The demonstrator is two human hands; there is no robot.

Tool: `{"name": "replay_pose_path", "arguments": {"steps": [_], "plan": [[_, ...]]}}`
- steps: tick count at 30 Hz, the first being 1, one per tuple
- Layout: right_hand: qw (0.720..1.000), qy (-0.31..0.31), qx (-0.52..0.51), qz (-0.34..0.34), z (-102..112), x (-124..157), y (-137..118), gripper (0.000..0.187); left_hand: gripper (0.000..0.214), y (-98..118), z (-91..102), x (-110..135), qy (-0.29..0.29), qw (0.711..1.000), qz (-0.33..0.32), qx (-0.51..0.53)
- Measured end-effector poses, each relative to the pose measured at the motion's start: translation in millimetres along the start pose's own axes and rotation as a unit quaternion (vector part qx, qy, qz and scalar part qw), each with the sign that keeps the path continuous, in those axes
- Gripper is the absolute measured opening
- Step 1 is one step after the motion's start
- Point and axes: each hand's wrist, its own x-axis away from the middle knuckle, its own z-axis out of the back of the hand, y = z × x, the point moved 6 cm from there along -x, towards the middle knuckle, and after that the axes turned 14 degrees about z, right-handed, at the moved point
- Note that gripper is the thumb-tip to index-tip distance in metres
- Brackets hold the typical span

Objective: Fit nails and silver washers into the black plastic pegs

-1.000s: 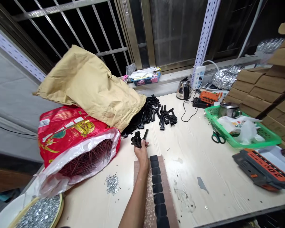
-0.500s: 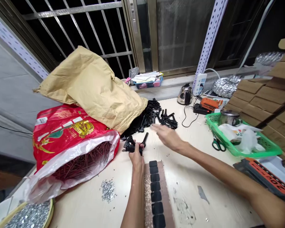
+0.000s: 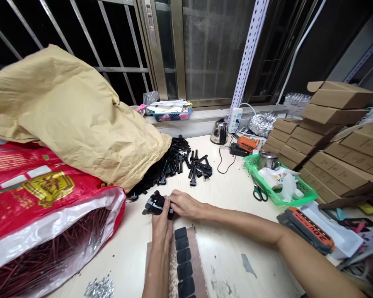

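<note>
My left hand (image 3: pixel 162 219) is closed around a small bunch of black plastic pieces (image 3: pixel 155 203), held just above the table. My right hand (image 3: pixel 184 204) meets it from the right, its fingers curled against the near end of the bunch; its fingertips are partly hidden. Beyond both hands lies a heap of T-shaped black plastic pieces (image 3: pixel 177 155), with a smaller cluster (image 3: pixel 199 167) to its right. Below my wrists, black rounded-square pads (image 3: pixel 184 256) sit in a row on a brownish board (image 3: pixel 198 265), partly covered by my left forearm.
At left are a red bag (image 3: pixel 46 186) of thin dark-red rods and a large tan sack (image 3: pixel 81 120). Small silvery bits (image 3: pixel 100 287) lie at the front. To the right are scissors (image 3: pixel 260 193), a green basket (image 3: pixel 279 200), a battery pack (image 3: pixel 306 231) and stacked cardboard boxes (image 3: pixel 338 169).
My right hand has come back from near the black heap to the bunch in my left hand, its fingers now curled. The view has swung right.
</note>
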Motion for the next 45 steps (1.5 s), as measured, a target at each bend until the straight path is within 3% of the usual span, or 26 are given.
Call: {"name": "replay_pose_path", "arguments": {"steps": [2,5,8,10,15,18,21,25,28,30,33,37,40,43,45], "plan": [[0.998,-0.031,0.055,-0.028,10.9,8.7,17.2,0.031,0.034,-4.3,-2.9,2.1,-0.009,0.999,0.039,-0.002],[0.987,-0.050,0.131,-0.085,28.8,20.7,61.7,0.033,0.039,-2.7,-5.3,7.9,-0.013,0.999,0.041,-0.007],[0.985,-0.066,0.145,-0.065,33.3,26.0,91.1,0.025,0.046,1.4,-9.1,16.3,-0.021,0.999,0.029,-0.030],[0.987,-0.067,0.140,-0.040,33.1,26.2,94.2,0.020,0.049,4.4,-11.9,22.1,-0.027,0.998,0.020,-0.043],[0.993,0.004,0.118,-0.027,43.7,15.6,54.8,0.014,0.055,19.6,-16.0,34.2,-0.007,0.996,-0.045,-0.077],[0.997,0.079,-0.021,-0.012,47.3,4.0,13.0,0.011,0.050,31.1,-20.2,44.1,-0.025,0.991,-0.085,-0.105],[0.981,0.113,-0.158,0.013,39.8,-3.2,-31.1,0.007,0.048,42.6,-14.6,60.3,-0.048,0.984,-0.100,-0.140],[0.968,0.097,-0.226,0.041,20.5,-5.0,-83.7,0.019,0.052,58.1,22.1,88.9,-0.051,0.979,-0.099,-0.169],[0.964,0.018,-0.249,0.094,-1.1,-19.8,-117.0,0.029,0.047,69.3,72.7,110.2,0.027,0.983,-0.108,-0.144],[0.972,-0.039,-0.178,0.146,-16.9,-42.3,-133.8,0.028,0.044,75.0,108.8,123.9,0.099,0.983,-0.112,-0.107],[0.981,-0.072,0.035,0.174,-42.4,-91.5,-143.3,0.027,0.043,83.2,148.9,142.5,0.156,0.979,-0.114,-0.065],[0.956,-0.126,0.102,0.246,-87.4,-149.2,-156.5,0.026,0.042,103.0,176.5,164.5,0.161,0.970,-0.162,-0.079],[0.922,-0.168,0.102,0.334,-115.0,-167.8,-166.6,0.024,0.038,115.1,193.3,174.2,0.181,0.959,-0.170,-0.135],[0.892,-0.186,0.096,0.400,-126.3,-173.8,-169.0,0.024,0.034,122.5,207.4,178.0,0.183,0.956,-0.165,-0.158],[0.880,-0.188,0.088,0.428,-126.2,-176.0,-168.2,0.023,0.033,123.9,211.4,178.6,0.150,0.969,-0.149,-0.130]]}}
